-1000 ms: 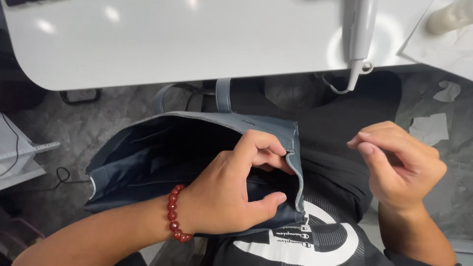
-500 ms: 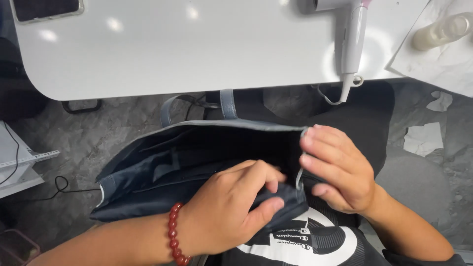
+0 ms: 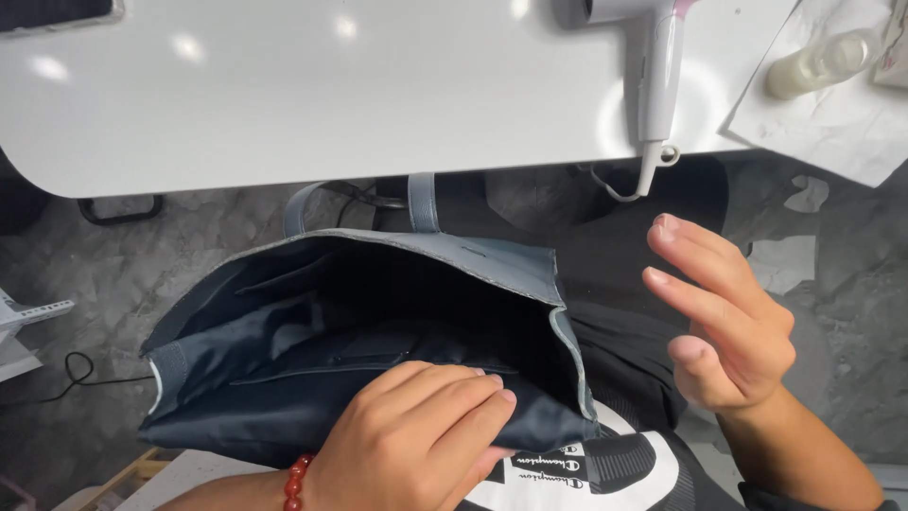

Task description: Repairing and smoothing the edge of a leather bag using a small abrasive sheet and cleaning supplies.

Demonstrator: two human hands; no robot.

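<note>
From the head camera, a crumpled white paper sheet (image 3: 832, 114) lay at the right corner of the white table (image 3: 331, 104), a small clear bottle (image 3: 821, 62) on it and a white hair dryer (image 3: 653, 66) beside it. Below, a grey-blue bag (image 3: 378, 312) gaped open on the person's lap, its dark lining showing nothing inside. The left hand (image 3: 416, 440) gripped the bag's near edge. The right hand (image 3: 728, 322) hovered beside it, fingers spread, holding nothing.

Left hand (image 3: 416, 440): at six o'clock, palm down, fingers together, curled and pressed flat, pointing toward three o'clock.
Right hand (image 3: 733, 326): at three o'clock, raised, empty, fingers spread loosely toward eleven o'clock.
</note>
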